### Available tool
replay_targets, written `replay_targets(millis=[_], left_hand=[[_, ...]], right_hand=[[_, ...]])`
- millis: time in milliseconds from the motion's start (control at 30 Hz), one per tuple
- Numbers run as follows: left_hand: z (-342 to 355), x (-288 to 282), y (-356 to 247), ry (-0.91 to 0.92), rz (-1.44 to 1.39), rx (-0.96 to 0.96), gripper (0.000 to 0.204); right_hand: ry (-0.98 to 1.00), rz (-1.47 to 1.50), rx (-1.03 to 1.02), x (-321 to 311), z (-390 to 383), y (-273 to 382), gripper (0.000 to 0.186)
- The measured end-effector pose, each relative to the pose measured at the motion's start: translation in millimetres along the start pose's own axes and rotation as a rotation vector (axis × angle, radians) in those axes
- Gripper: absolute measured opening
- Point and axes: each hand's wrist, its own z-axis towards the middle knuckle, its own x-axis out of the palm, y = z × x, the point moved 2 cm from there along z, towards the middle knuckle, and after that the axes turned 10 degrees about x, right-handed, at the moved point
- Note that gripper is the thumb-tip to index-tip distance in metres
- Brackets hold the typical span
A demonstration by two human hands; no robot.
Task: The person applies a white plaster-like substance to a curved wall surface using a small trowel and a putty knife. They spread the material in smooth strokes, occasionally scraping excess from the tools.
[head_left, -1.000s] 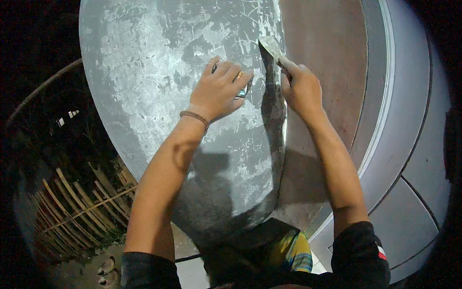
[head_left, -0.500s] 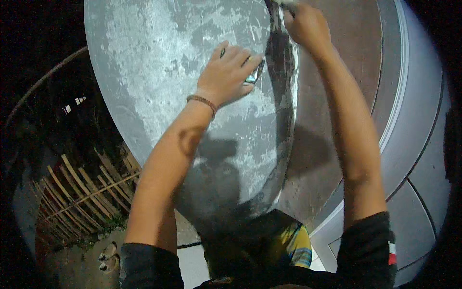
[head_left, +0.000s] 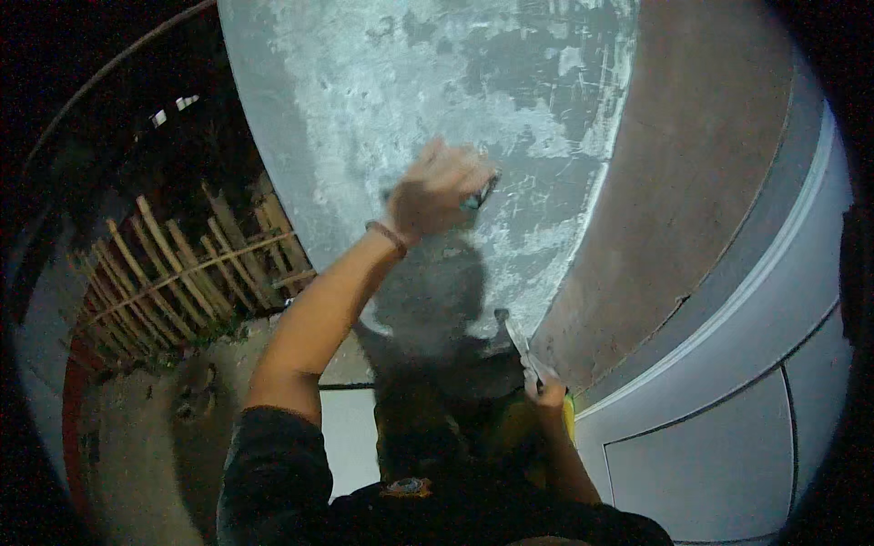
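Note:
My left hand [head_left: 435, 187], blurred by motion, is closed on a small dark, shiny object [head_left: 479, 197] against the patchy grey-and-white wall [head_left: 337, 91]; what the object is, I cannot make out. My right hand [head_left: 544, 387] is low, near my body, gripping a putty knife [head_left: 517, 335] whose blade points up and leftward at the lower part of the grey wall, near its right-hand edge. Pale scratches and flaking patches cover the wall, and shadows fall across its lower middle.
A brown plastered strip [head_left: 701, 164] runs along the right, beside pale grey panels [head_left: 692, 455]. At left are a bamboo fence [head_left: 182, 273], dim ground [head_left: 146, 428] with a pair of sandals [head_left: 196, 400], and darkness beyond. A white tiled floor [head_left: 346, 437] shows below.
My right hand with the putty knife has swept down from the top of the wall to near my body. My left hand sits lower in the picture, and the whole view has shifted.

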Motion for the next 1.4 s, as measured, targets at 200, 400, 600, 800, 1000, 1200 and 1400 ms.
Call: replay_targets(millis=[200,400,600,800,1000,1200,1400], left_hand=[[-80,12,-66,0.050,0.051,0.071,0.052],[-73,-25,-11,0.035,0.140,-0.240,0.052],[-41,-118,89,-0.360,0.557,-0.489,0.063],[-89,-85,30,-0.247,0.516,-0.538,0.059],[-80,-100,68,-0.336,0.597,-0.473,0.045],[-34,-150,138,-0.518,0.758,-0.454,0.045],[-90,-103,13,-0.413,0.568,-0.515,0.047]], right_hand=[[0.127,0.004,0.054,-35,-34,10,0.036],[0.419,-0.274,0.278,-46,-8,67,0.035],[0.428,0.057,0.540,-36,-4,78,0.042],[0.354,0.039,0.189,-11,-7,36,0.040],[0.443,-0.158,0.377,-18,-10,53,0.042],[0.449,-0.129,0.392,-24,1,75,0.038],[0.401,-0.099,0.310,-7,-5,37,0.036]])
